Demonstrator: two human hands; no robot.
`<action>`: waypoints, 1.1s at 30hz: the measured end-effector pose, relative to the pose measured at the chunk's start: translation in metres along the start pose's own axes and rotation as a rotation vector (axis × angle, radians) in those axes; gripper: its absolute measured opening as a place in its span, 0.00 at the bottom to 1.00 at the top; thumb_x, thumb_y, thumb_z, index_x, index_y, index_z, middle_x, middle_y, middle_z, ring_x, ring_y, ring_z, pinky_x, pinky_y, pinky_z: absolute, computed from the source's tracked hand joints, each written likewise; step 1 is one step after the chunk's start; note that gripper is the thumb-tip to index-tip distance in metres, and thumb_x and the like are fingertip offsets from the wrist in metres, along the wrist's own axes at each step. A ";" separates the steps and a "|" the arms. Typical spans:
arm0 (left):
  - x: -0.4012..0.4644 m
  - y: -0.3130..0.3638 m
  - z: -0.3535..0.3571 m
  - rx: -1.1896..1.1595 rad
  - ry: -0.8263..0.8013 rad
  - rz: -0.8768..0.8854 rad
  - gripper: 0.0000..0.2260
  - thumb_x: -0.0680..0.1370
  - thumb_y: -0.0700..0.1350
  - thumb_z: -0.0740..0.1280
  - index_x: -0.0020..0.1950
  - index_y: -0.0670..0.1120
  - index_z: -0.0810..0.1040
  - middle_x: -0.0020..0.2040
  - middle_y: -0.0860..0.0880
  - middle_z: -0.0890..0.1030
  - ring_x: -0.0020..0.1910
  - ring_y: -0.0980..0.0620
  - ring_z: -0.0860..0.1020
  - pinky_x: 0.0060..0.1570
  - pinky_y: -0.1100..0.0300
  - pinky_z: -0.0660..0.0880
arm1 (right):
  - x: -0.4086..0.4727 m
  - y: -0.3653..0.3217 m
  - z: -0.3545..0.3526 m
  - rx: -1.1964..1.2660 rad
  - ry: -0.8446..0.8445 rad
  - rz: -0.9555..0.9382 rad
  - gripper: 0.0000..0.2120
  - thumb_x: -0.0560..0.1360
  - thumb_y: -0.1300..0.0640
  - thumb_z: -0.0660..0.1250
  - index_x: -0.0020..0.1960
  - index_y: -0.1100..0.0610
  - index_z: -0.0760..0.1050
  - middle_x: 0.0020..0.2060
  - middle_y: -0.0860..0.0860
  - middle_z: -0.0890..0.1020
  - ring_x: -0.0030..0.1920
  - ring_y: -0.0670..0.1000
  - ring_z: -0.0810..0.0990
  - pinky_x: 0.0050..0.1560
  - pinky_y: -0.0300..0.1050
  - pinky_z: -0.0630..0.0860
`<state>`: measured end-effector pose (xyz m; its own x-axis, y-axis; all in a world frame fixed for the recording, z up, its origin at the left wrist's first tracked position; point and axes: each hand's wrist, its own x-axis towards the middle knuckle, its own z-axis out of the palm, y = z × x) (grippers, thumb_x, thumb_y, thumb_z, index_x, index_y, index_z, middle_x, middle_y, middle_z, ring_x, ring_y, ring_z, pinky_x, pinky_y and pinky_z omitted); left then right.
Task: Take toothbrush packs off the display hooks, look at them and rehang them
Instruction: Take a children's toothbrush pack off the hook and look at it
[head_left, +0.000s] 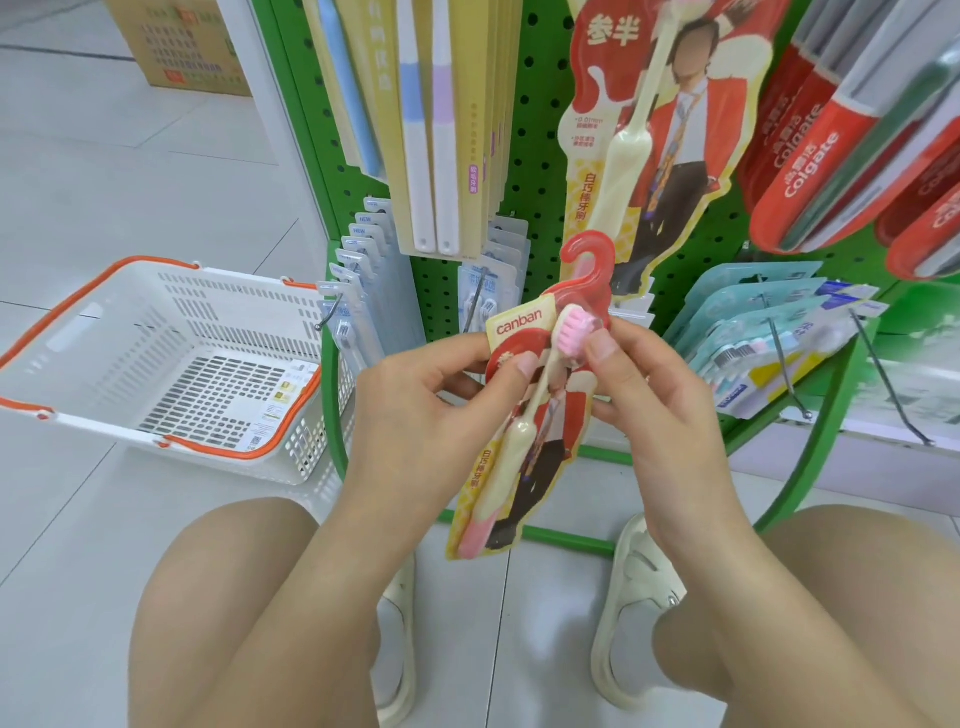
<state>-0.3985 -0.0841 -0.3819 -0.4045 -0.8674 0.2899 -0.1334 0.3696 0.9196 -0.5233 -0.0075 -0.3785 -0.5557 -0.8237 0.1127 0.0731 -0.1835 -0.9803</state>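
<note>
Pack in hand: the canban toothbrush pack is hanging off the hooks, held up in front of the green pegboard stand and above the person's knees, its red hook-shaped hanger pointing up.
Left hand: the left hand is pinching the pack's left edge, thumb pressing on the front just under the "canban" lettering, fingers curling in behind the card.
Right hand: the right hand is gripping the right edge, thumb lying against the clear blister over the pink bristles, the other fingers curling round the back.
Writing on the pack: "canban" is showing in red on a yellow patch at the top; Chinese characters are running down the lower left side in red.
Brush inside: a cream handle with a pink end is slanting down the card, pink head uppermost.
Same design on the hook: a matching pack is hanging just above, reading "参半" at the top and "白巧棒牙刷" down the side.
Right of the stand: red Colgate packs are hanging tilted, the brand showing in white.
Upper left hooks: yellow packs are showing blue and lilac brushes.
Lower hooks: pale blue packs are showing "NEW" tabs.
Floor, left: a white basket with orange handles is sitting beside the stand, printed sheets lying inside.
</note>
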 end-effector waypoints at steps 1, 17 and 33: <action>0.000 0.002 0.000 -0.024 0.001 0.003 0.03 0.72 0.50 0.71 0.41 0.57 0.85 0.35 0.53 0.83 0.32 0.58 0.77 0.37 0.58 0.76 | 0.000 0.001 0.000 -0.009 -0.011 -0.007 0.10 0.74 0.49 0.67 0.53 0.51 0.79 0.41 0.40 0.84 0.45 0.38 0.81 0.44 0.30 0.75; 0.011 0.000 -0.014 -0.411 0.034 -0.332 0.06 0.78 0.47 0.68 0.50 0.47 0.80 0.38 0.55 0.83 0.39 0.57 0.80 0.36 0.62 0.79 | -0.003 0.010 -0.003 -0.098 -0.136 0.098 0.12 0.70 0.57 0.72 0.40 0.66 0.76 0.31 0.58 0.73 0.31 0.51 0.69 0.29 0.42 0.68; 0.007 0.002 -0.008 -0.309 -0.199 -0.265 0.16 0.71 0.39 0.74 0.57 0.50 0.79 0.47 0.54 0.86 0.37 0.55 0.84 0.42 0.64 0.78 | -0.006 0.004 -0.004 -0.293 -0.146 -0.115 0.10 0.72 0.50 0.68 0.32 0.44 0.79 0.25 0.43 0.71 0.28 0.43 0.67 0.31 0.35 0.64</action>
<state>-0.3944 -0.0920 -0.3765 -0.5629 -0.8265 0.0050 0.0081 0.0005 1.0000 -0.5232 -0.0008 -0.3843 -0.4203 -0.8788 0.2260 -0.2355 -0.1348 -0.9625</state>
